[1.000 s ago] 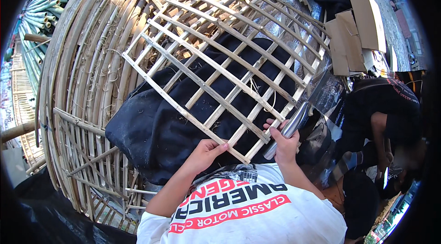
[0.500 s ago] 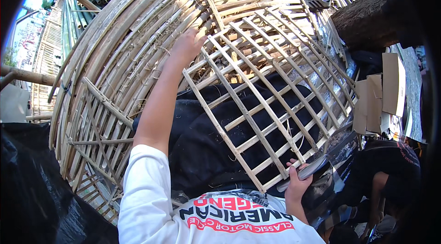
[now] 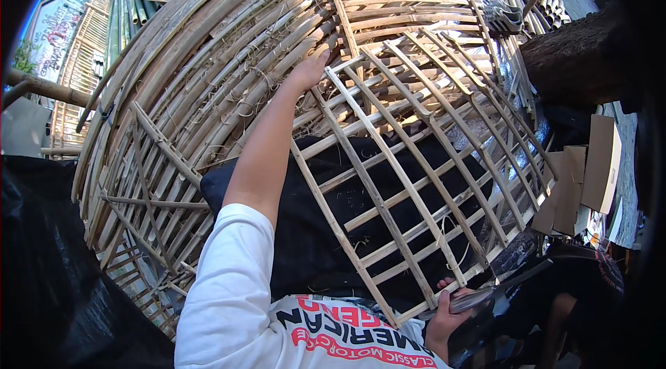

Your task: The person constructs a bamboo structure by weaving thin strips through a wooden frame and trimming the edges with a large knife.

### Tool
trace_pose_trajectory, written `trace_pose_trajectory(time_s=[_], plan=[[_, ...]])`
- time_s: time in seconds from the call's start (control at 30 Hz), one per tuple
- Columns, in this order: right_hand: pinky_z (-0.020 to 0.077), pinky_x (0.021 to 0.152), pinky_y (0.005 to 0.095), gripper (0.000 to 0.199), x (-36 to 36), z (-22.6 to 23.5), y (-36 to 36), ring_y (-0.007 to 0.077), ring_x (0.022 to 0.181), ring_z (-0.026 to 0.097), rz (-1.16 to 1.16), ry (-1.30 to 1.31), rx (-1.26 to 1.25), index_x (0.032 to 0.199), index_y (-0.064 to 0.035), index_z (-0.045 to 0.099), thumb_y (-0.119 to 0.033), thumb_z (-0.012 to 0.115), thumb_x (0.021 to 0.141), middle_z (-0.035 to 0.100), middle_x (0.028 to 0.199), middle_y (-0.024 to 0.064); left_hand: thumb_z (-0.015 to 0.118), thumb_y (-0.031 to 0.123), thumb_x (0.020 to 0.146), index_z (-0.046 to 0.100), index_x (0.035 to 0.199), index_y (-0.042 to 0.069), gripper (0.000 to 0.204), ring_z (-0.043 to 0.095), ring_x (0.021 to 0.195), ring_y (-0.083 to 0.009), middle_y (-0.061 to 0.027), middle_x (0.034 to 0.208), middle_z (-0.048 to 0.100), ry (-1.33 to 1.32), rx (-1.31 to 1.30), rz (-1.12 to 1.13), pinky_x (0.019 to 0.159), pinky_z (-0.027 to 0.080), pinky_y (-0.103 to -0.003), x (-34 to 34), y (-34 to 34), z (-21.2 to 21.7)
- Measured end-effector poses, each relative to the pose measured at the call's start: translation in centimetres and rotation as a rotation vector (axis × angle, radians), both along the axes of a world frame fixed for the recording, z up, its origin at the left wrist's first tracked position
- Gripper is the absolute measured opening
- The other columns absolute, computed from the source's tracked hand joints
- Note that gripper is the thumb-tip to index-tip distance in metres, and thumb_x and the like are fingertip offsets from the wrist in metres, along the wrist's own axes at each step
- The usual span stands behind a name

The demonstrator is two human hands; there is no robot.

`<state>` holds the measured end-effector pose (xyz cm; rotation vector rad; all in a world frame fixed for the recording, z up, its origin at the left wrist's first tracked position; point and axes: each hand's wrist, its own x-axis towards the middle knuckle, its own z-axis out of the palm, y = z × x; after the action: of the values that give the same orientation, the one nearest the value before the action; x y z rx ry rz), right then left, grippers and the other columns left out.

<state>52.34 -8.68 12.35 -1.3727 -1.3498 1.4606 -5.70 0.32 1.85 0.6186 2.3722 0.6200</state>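
Observation:
A lattice of split bamboo strips (image 3: pixel 397 161) lies tilted across my lap, its square gaps showing black cloth (image 3: pixel 277 258) underneath. My left hand (image 3: pixel 310 72) is at the lattice's far left corner, fingers closed about the end of a strip and partly hidden behind it. Close to my body, my right hand (image 3: pixel 449 310) is closed by the near edge of the lattice. In it is a long, flat grey blade (image 3: pixel 510 282), like a large knife, pointing off to the right; its handle is hidden in my fingers.
Curved bamboo strips (image 3: pixel 208 77) are piled beyond and left of the lattice. A crossed frame of sticks (image 3: pixel 149 188) leans on the left. At the right are a thick log (image 3: pixel 576 56), cardboard (image 3: pixel 600 164) and a person in dark clothes (image 3: pixel 590 279). A shoe (image 3: pixel 501 16) rests at the back.
The lattice has shifted a little right and down in view, with both my hands still at it. The blade in my right hand now points more to the right, with more of its length showing.

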Motion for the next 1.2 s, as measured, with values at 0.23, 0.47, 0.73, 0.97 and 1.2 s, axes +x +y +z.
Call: trace_pose_trajectory(time_s=[0.23, 0.47, 0.73, 0.97, 1.2], plan=[[0.0521, 0.096, 0.0418, 0.03, 1.1, -0.4, 1.7, 0.0263, 0.103, 0.063, 0.089, 0.055, 0.087, 0.102, -0.0061, 0.036, 0.009, 0.056, 0.086, 0.057, 0.109, 0.0217, 0.029, 0.078, 0.091, 0.052, 0.135, -0.009, 0.1, 0.047, 0.13, -0.0365, -0.0285, 0.137, 0.053, -0.022, 0.097, 0.088, 0.11, 0.034, -0.043, -1.1, -3.7, 6.1], [0.0549, 0.09, 0.0406, 0.029, -3.8, 5.1, 11.2, 0.0268, 0.094, 0.067, 0.386, 0.2, 0.278, 0.1, -0.0067, 0.039, 0.007, 0.06, 0.085, 0.062, 0.104, 0.0211, 0.043, 0.076, 0.091, 0.066, 0.096, 0.001, 0.078, 0.057, 0.085, -0.0205, -0.0132, 0.097, 0.067, -0.194, 0.38, 0.422, 0.084, 0.046, -0.033, -6.8, -13.4, 10.0], [0.0546, 0.087, 0.0364, 0.02, -25.0, 2.9, 29.7, 0.021, 0.092, 0.068, 0.757, 0.209, 0.332, 0.102, -0.002, 0.052, 0.004, 0.061, 0.086, 0.069, 0.103, 0.016, 0.041, 0.071, 0.094, 0.041, 0.141, -0.007, 0.091, 0.035, 0.138, -0.022, -0.0191, 0.152, 0.038, -0.374, 0.752, 0.713, 0.116, 0.022, -0.033, -10.8, -23.6, 8.6], [0.0547, 0.074, 0.0297, 0.026, -43.9, -3.4, 36.3, 0.0149, 0.083, 0.066, 0.958, 0.155, 0.221, 0.105, 0.0007, 0.059, -0.003, 0.069, 0.081, 0.068, 0.093, 0.0086, 0.044, 0.065, 0.096, 0.03, 0.151, -0.002, 0.088, 0.025, 0.146, -0.0229, -0.0157, 0.158, 0.03, -0.159, 0.943, 0.991, 0.12, 0.017, -0.035, -12.4, -26.1, 3.0], [0.0502, 0.068, 0.0295, 0.032, -50.1, -10.7, 36.8, 0.0104, 0.072, 0.059, 1.078, -0.022, 0.312, 0.104, -0.0009, 0.059, -0.01, 0.074, 0.077, 0.061, 0.08, 0.0026, 0.048, 0.065, 0.094, 0.026, 0.154, 0.001, 0.09, 0.027, 0.147, -0.0241, -0.0171, 0.158, 0.029, 0.046, 0.804, 1.038, 0.12, 0.018, -0.035, -13.8, -28.8, -1.1]])
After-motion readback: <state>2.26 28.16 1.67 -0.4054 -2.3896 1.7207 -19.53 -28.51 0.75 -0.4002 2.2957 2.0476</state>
